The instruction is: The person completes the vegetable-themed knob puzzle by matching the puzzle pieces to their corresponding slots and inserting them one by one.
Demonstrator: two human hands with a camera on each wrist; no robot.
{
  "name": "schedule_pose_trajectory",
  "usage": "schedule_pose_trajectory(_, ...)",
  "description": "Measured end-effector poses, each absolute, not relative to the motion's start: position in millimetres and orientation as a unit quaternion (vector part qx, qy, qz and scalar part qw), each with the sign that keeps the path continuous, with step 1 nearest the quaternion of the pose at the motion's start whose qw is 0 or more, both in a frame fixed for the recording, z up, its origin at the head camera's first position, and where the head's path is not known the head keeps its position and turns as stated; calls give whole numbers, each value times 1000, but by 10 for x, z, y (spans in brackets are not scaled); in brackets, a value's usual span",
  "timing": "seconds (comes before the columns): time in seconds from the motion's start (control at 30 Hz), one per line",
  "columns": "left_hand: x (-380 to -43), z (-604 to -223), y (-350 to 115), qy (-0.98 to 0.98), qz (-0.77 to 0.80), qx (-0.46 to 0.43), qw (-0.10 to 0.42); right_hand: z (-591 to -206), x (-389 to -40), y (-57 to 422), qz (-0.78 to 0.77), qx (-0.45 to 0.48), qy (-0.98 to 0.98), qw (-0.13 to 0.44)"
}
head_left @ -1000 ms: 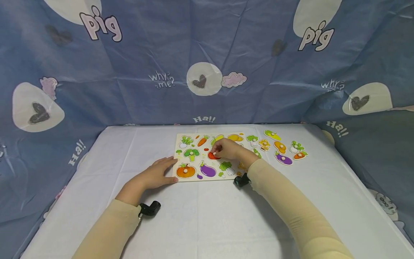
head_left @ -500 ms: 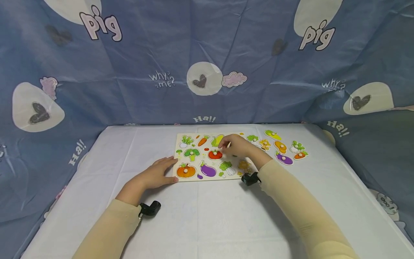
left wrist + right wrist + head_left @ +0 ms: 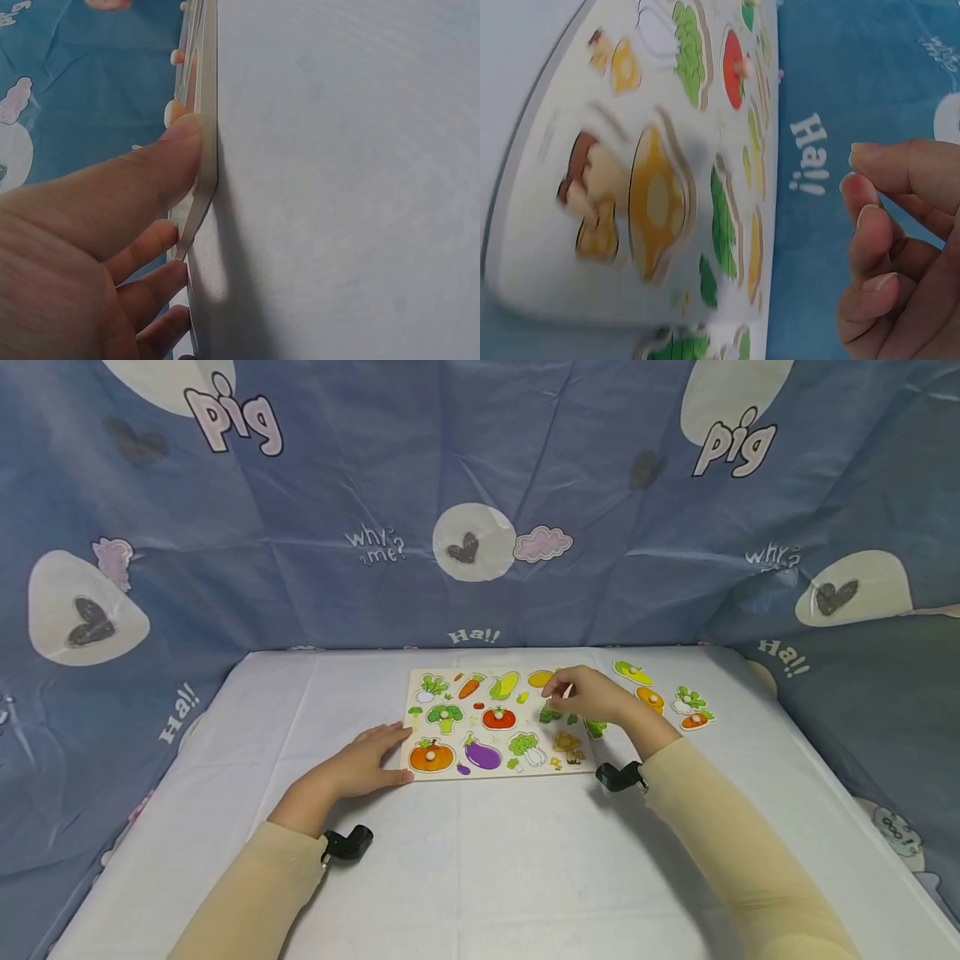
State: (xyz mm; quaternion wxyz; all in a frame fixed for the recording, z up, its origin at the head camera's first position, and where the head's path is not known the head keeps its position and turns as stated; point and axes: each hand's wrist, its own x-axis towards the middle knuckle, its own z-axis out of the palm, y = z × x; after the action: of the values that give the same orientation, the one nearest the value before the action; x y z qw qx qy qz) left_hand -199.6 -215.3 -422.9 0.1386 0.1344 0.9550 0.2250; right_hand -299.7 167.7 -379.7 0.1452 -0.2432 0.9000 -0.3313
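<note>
Touching the left edge of a flat, cream-coloured board printed with vegetables (image 3: 459, 742), the left hand (image 3: 364, 763) is set with its fingers extended and the thumb apart, while the right hand (image 3: 594, 693) is held above the board's right side, its fingers loosely bent around nothing. Just right of the left hand, a knobbed round orange pumpkin piece (image 3: 431, 757) is placed, and a knobbed round red tomato piece (image 3: 499, 719) is set left of the right fingertips; right of that hand, a flat orange carrot piece (image 3: 694, 721) is laid on the white-covered table (image 3: 480, 868).
</note>
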Motion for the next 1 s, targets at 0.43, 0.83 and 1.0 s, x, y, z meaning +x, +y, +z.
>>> schedule_pose_trajectory(0.43, -1995, -4229, -2149, 956, 222, 134, 140, -3859, -2936, 2170, -342, -222, 903, 137)
schedule_pose_trajectory(0.83, -1997, -4225, -2153, 956, 222, 131, 141, -4017, -2969, 2419, -352, -204, 905, 126)
schedule_pose_trajectory(1.0, -1991, -4221, -2150, 955, 223, 133, 141, -4092, -2990, 2459, -364, -203, 900, 131)
